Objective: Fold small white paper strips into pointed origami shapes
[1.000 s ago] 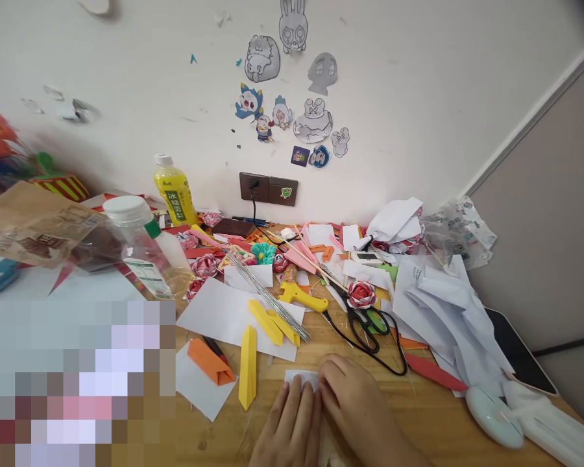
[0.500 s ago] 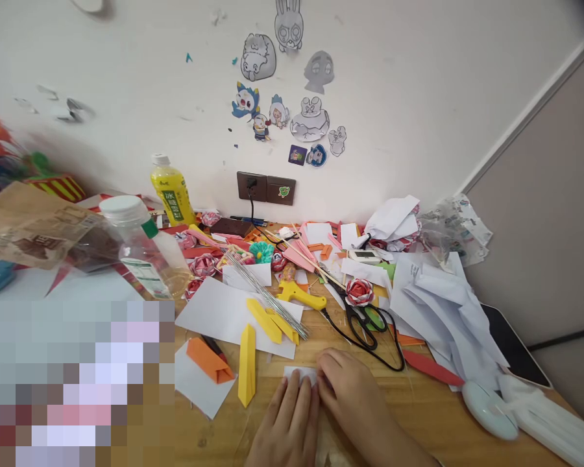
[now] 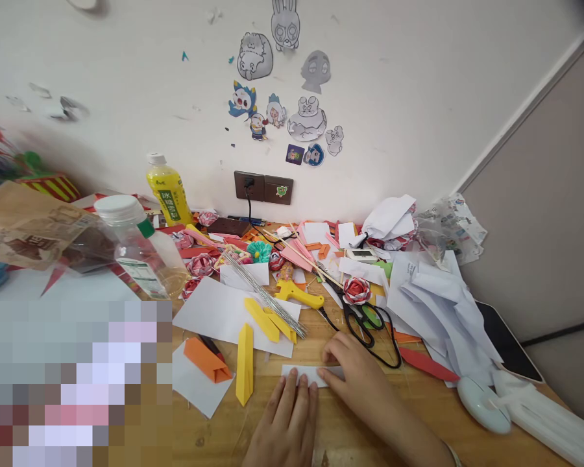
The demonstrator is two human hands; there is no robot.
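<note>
A narrow strip of folded white paper (image 3: 304,374) lies on the wooden table in front of me. My left hand (image 3: 292,408) rests flat over its lower left part, fingers stretched out and tips pressing the paper. At the strip's right end is my right hand (image 3: 353,370), its thumb touching the paper and its curved index finger apart from the thumb, just beyond the upper edge. Folded yellow paper pieces (image 3: 244,366) and a folded orange paper piece (image 3: 207,360) lie to the left of my hands. Part of the strip is hidden beneath my hands.
Beyond my hands lie a yellow glue gun (image 3: 299,295), black scissors (image 3: 363,324), a bundle of thin wires (image 3: 267,298) and a red-and-white paper rose (image 3: 357,290). Bottles (image 3: 168,194) stand at left; white sheets (image 3: 433,305) and a pale blue oval object (image 3: 484,403) lie right.
My right hand has shifted right along the strip, and its thumb and index finger have come apart. More of the white paper now shows. My left hand stays on the paper.
</note>
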